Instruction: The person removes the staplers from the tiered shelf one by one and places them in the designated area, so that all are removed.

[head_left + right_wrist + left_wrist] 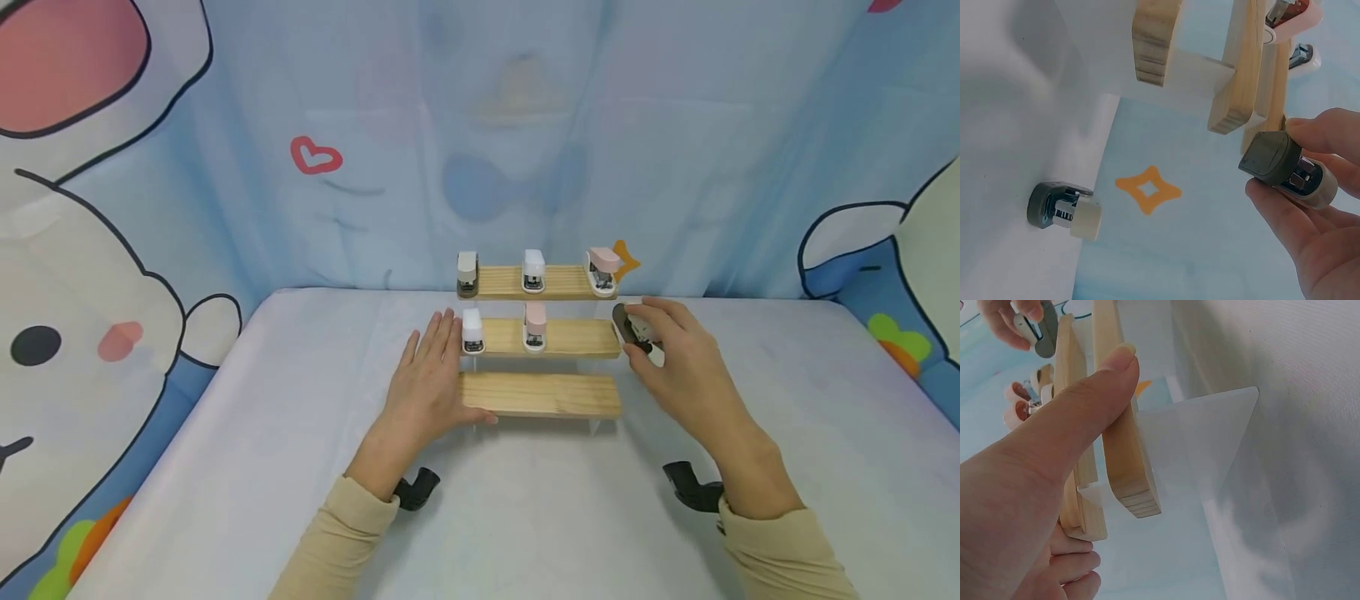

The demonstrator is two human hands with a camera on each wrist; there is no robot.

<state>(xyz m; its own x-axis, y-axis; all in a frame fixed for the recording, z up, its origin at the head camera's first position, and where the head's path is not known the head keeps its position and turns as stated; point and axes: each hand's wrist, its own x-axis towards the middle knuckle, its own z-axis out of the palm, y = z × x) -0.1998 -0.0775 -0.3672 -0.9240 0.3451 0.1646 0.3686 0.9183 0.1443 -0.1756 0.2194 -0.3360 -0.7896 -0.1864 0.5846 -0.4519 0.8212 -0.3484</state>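
My right hand (686, 375) pinches a mini stapler (1272, 156), dark grey-green and cream, between thumb and fingers. It is held beside the right end of the middle board (577, 337) of a three-step wooden rack. My left hand (423, 387) rests along the rack's left side, fingers straight, thumb lying over the front of the bottom board (540, 393). On the top board (498, 282) stand a grey-and-cream stapler (467, 275), a white one and a pink stapler (602, 268). A white stapler (472, 331) and a pink one stand on the middle board.
Another dark-and-cream stapler (1063, 209) sits on the white tabletop (525, 508) in the right wrist view. Frosted clear side panels (1197, 437) hold up the boards. Behind the table hangs a blue printed curtain (420, 167).
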